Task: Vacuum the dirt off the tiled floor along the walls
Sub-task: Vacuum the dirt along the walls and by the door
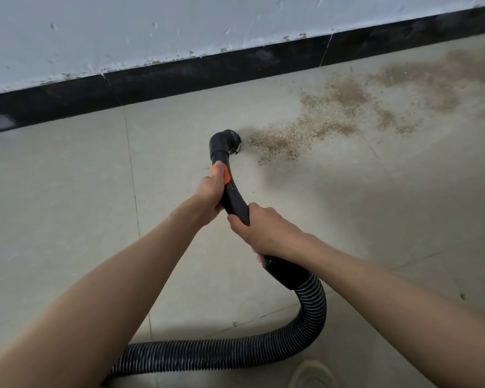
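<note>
A black vacuum handle tube (233, 196) with an orange band curves down to a round black nozzle (229, 141) on the beige tiled floor (67, 177). My left hand (209, 196) grips the tube just below the orange band. My right hand (259, 226) grips it lower, near where the ribbed hose (312, 306) joins. Brown dirt (331, 116) lies scattered right of the nozzle, its nearest patch almost touching the nozzle, and it spreads toward the far right along the wall.
A black skirting strip (179, 77) runs under a scuffed white wall (123, 32) across the top. The hose loops back behind my arms to the lower left. A light shoe tip (310, 373) shows at the bottom edge.
</note>
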`<state>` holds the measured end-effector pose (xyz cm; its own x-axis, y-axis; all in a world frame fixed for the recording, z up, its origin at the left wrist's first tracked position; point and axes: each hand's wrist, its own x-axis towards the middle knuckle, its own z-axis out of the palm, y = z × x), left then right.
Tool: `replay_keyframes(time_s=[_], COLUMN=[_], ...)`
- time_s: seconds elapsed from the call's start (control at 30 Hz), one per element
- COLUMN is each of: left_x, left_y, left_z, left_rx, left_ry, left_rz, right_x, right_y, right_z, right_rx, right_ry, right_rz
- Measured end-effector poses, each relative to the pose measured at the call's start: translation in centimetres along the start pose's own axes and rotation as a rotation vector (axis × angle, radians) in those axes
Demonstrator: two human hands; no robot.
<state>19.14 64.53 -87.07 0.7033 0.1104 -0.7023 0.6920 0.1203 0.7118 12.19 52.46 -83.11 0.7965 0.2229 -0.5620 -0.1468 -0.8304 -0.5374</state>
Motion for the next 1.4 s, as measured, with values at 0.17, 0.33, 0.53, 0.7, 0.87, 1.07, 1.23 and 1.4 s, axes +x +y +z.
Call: replay_keyframes(time_s=[0.17,0.33,0.53,0.7,0.87,1.07,1.23,1.4], left_x=[1.3,2.5,4.1,5.3,5.9,5.7,4.0,1.1], left_y=[0.7,1.2,2.0,3.1,3.5,4.0,4.2,2.2], left_z=[2.6,4.7,7.5,10.4,12.5,12.5,10.5,4.1], left_rx=[0.046,0.090,0.130,0.164,0.207,0.226,0.204,0.059], left_ry=[-0.049,-0.099,-0.153,-0.196,-0.249,-0.296,-0.269,-0.138], left_rz=[0.020,0.040,0.056,0.072,0.074,0.073,0.101,0.041], right_x=[0.6,1.4,2.2,3.3,3.9,3.7,2.5,0.8], right_y=[1.7,3.1,4.6,5.9,7.2,7.4,6.0,2.8], right_z=[-1.2,-2.1,-3.8,-5.6,-6.2,-6.3,-5.7,-2.6], right_rx=[0.039,0.077,0.121,0.131,0.121,0.151,0.097,-0.025], right_ry=[0.034,0.070,0.105,0.155,0.187,0.207,0.215,0.106], right_rz=[0.042,0.077,0.106,0.142,0.179,0.171,0.145,0.020])
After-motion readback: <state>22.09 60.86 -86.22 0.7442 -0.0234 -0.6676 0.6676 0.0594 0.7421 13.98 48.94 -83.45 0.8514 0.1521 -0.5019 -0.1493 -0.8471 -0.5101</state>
